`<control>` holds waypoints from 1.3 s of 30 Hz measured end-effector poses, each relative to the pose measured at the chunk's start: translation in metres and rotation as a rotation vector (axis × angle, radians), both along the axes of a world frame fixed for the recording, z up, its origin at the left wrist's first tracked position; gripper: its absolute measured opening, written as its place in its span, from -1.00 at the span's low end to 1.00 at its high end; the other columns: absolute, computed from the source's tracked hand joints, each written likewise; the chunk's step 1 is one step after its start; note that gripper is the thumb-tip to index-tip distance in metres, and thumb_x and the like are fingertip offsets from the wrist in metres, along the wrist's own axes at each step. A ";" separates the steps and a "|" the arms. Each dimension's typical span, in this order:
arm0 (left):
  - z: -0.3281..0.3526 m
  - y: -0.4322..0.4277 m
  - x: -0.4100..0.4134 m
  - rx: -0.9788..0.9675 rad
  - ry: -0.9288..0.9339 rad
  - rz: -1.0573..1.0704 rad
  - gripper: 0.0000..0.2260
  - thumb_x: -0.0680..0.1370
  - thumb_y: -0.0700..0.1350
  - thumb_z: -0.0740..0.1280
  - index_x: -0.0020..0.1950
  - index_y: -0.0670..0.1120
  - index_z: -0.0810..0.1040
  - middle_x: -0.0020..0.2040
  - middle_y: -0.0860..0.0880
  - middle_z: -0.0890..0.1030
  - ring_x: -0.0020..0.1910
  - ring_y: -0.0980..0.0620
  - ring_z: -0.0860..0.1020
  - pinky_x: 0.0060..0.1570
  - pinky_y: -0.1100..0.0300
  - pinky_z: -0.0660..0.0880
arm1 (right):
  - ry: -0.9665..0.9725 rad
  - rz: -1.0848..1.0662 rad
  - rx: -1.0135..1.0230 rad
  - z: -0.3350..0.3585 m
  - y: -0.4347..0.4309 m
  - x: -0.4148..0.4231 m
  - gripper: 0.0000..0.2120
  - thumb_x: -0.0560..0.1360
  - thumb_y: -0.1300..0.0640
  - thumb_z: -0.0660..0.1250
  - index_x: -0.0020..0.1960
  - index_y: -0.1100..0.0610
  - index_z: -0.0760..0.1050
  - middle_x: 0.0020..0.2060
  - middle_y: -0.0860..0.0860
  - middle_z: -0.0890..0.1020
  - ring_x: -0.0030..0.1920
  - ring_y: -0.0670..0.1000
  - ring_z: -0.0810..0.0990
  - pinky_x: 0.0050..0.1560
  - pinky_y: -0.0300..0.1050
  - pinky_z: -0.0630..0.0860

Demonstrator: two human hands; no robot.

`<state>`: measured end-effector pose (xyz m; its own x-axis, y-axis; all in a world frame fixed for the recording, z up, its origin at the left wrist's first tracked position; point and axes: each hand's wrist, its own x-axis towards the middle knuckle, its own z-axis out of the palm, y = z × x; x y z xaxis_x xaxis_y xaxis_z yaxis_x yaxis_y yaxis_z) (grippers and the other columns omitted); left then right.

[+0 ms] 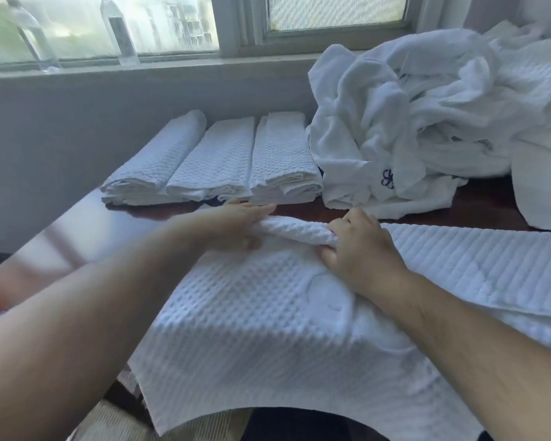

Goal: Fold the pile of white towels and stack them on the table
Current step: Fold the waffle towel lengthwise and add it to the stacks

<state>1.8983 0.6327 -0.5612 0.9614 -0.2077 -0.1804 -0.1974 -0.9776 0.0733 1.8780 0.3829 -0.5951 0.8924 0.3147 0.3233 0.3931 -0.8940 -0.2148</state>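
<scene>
A white waffle-weave towel lies spread over the near edge of the dark wooden table and hangs toward me. Its far edge is bunched into a raised roll between my hands. My left hand holds the left end of that roll, fingers stretched along it. At the roll's right end my right hand grips the cloth with curled fingers. Three folded white towels lie side by side at the back of the table. A rumpled pile of white towels rises at the back right.
A grey wall and window sill run behind the table, with two clear bottles on the sill. A ribbed white towel stretches to the right under my right forearm. Patterned carpet shows below the table's near edge.
</scene>
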 end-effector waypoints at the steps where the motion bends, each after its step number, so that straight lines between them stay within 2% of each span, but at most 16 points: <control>1: 0.005 -0.001 0.001 0.012 -0.005 -0.008 -0.28 0.56 0.08 0.41 0.62 0.20 0.11 0.59 0.04 0.27 0.56 -0.06 0.22 0.50 -0.04 0.17 | 0.081 -0.039 -0.042 0.001 0.007 0.000 -0.48 0.51 -0.29 0.31 0.23 0.10 0.49 0.16 0.06 0.42 0.20 0.11 0.39 0.17 0.04 0.38; 4: 0.014 -0.009 0.002 0.096 -0.106 -0.019 -0.47 0.44 0.12 0.50 0.39 0.18 0.46 0.27 0.07 0.59 0.29 -0.04 0.52 0.28 0.02 0.42 | 0.141 -0.085 -0.033 0.001 0.021 -0.005 -0.37 0.42 -0.43 0.33 0.20 0.07 0.45 0.14 0.04 0.44 0.19 0.11 0.37 0.16 0.05 0.36; 6: 0.019 -0.015 -0.003 0.229 -0.288 -0.049 -0.62 0.39 0.23 0.49 0.13 0.15 0.55 0.01 0.14 0.58 0.13 0.01 0.51 0.12 0.04 0.36 | 0.050 -0.059 0.088 -0.004 0.019 -0.012 -0.51 0.46 -0.34 0.36 0.10 0.06 0.46 0.00 -0.01 0.46 0.11 0.10 0.41 0.09 0.04 0.35; 7: 0.018 -0.015 -0.007 0.265 -0.364 -0.073 -0.63 0.38 0.26 0.48 0.09 0.14 0.56 -0.02 0.13 0.56 0.12 0.00 0.49 0.12 0.01 0.30 | -0.014 -0.035 0.116 -0.007 0.018 -0.016 -0.58 0.50 -0.28 0.35 0.06 0.06 0.47 -0.05 -0.03 0.45 0.07 0.10 0.43 0.06 0.03 0.34; 9: 0.013 -0.011 -0.019 0.268 -0.442 -0.103 -0.63 0.42 0.20 0.48 0.13 0.08 0.56 0.06 0.08 0.58 0.20 -0.03 0.49 0.31 -0.07 0.22 | -0.111 0.012 0.111 -0.012 0.017 -0.019 -0.68 0.54 -0.17 0.33 0.05 0.08 0.51 -0.10 -0.02 0.50 0.02 0.11 0.47 0.02 0.04 0.35; 11: 0.002 -0.007 -0.037 0.219 -0.479 -0.090 -0.71 0.48 -0.03 0.42 0.14 -0.04 0.47 0.08 0.03 0.57 0.23 -0.03 0.51 0.53 -0.13 0.02 | -0.172 0.048 0.123 -0.013 0.018 -0.021 -0.74 0.54 -0.07 0.36 0.09 0.09 0.55 -0.12 0.01 0.58 -0.03 0.13 0.52 -0.02 0.05 0.35; 13: -0.012 -0.007 -0.060 0.132 -0.580 -0.051 -0.76 0.44 -0.30 0.26 0.06 -0.10 0.36 -0.04 -0.02 0.52 0.09 -0.07 0.54 0.57 -0.19 -0.12 | -0.262 0.077 0.147 -0.012 0.017 -0.023 -0.81 0.49 0.09 0.41 0.08 0.11 0.56 -0.20 0.03 0.59 -0.13 0.17 0.56 -0.10 0.02 0.31; 16: -0.029 -0.006 -0.089 0.071 -0.751 0.043 -0.65 0.37 -0.39 0.23 0.08 -0.10 0.32 -0.16 -0.06 0.49 -0.15 -0.15 0.53 0.53 -0.28 -0.06 | -0.361 0.154 0.137 -0.009 0.017 -0.029 -0.79 0.35 0.15 0.46 -0.05 0.16 0.54 -0.33 0.04 0.52 -0.34 0.18 0.49 -0.21 -0.01 0.34; 19: -0.031 -0.003 -0.102 0.160 -0.800 0.009 -0.56 0.33 -0.28 0.43 0.18 -0.09 0.45 -0.13 -0.07 0.57 -0.11 -0.19 0.55 0.38 -0.26 0.29 | -0.366 0.207 0.118 -0.007 0.017 -0.032 -0.77 0.30 0.12 0.49 -0.17 0.18 0.49 -0.37 0.05 0.47 -0.42 0.18 0.44 -0.32 -0.09 0.31; 21: -0.024 0.005 -0.106 0.135 -0.753 -0.095 -0.67 0.33 -0.18 0.51 0.07 -0.11 0.59 -0.06 -0.09 0.60 -0.02 -0.19 0.58 0.33 -0.21 0.37 | -0.293 0.145 0.127 -0.010 0.015 -0.030 -0.77 0.40 0.02 0.44 -0.18 0.14 0.46 -0.35 0.03 0.49 -0.41 0.17 0.46 -0.33 -0.11 0.26; 23: -0.018 0.018 -0.108 0.049 -0.610 -0.149 -0.75 0.42 -0.07 0.49 0.04 -0.09 0.58 0.11 -0.07 0.60 0.15 -0.14 0.57 0.47 -0.17 0.23 | -0.175 0.045 0.136 -0.013 0.013 -0.025 -0.78 0.50 -0.05 0.34 -0.16 0.07 0.40 -0.32 -0.02 0.49 -0.36 0.13 0.44 -0.32 -0.09 0.24; 25: -0.020 0.026 -0.111 -0.011 -0.419 -0.102 -0.69 0.51 0.12 0.32 0.13 -0.05 0.46 0.17 0.02 0.55 0.23 -0.02 0.52 0.56 -0.05 0.03 | -0.115 -0.006 0.126 -0.015 0.012 -0.021 -0.81 0.53 -0.03 0.30 -0.15 0.03 0.37 -0.32 -0.08 0.44 -0.34 0.10 0.42 -0.32 -0.07 0.22; 27: -0.031 0.029 -0.116 -0.069 -0.360 -0.045 -0.56 0.50 0.25 0.15 0.21 -0.04 0.37 0.19 0.02 0.53 0.25 -0.01 0.49 0.54 -0.03 0.07 | -0.095 -0.018 0.118 -0.015 0.013 -0.020 -0.82 0.55 -0.02 0.29 -0.15 0.03 0.36 -0.35 -0.09 0.43 -0.37 0.03 0.39 -0.37 -0.09 0.19; 30: -0.041 0.027 -0.116 -0.158 -0.440 0.000 -0.46 0.50 0.26 0.11 0.36 -0.03 0.33 0.28 -0.03 0.53 0.29 -0.06 0.46 0.45 -0.02 0.21 | -0.088 -0.027 0.100 -0.015 0.014 -0.016 -0.85 0.55 0.05 0.28 -0.15 0.07 0.37 -0.35 -0.04 0.47 -0.40 0.00 0.37 -0.41 -0.11 0.18; 34: -0.040 0.028 -0.087 -0.142 -0.550 0.021 -0.38 0.49 0.15 0.22 0.52 -0.02 0.30 0.37 -0.04 0.52 0.37 -0.09 0.44 0.41 -0.04 0.29 | -0.082 -0.131 0.034 -0.012 0.019 -0.001 -0.98 0.53 0.26 0.21 -0.05 0.18 0.41 -0.23 0.11 0.57 -0.28 0.16 0.43 -0.26 -0.03 0.32; 39: -0.035 0.025 -0.043 -0.053 -0.539 0.016 -0.35 0.52 0.08 0.34 0.60 0.09 0.25 0.45 0.00 0.46 0.36 -0.11 0.45 0.26 -0.06 0.44 | -0.004 -0.189 0.033 -0.009 0.022 0.020 -0.87 0.54 0.27 0.18 0.06 0.21 0.45 -0.10 0.20 0.61 -0.13 0.22 0.55 -0.17 -0.01 0.38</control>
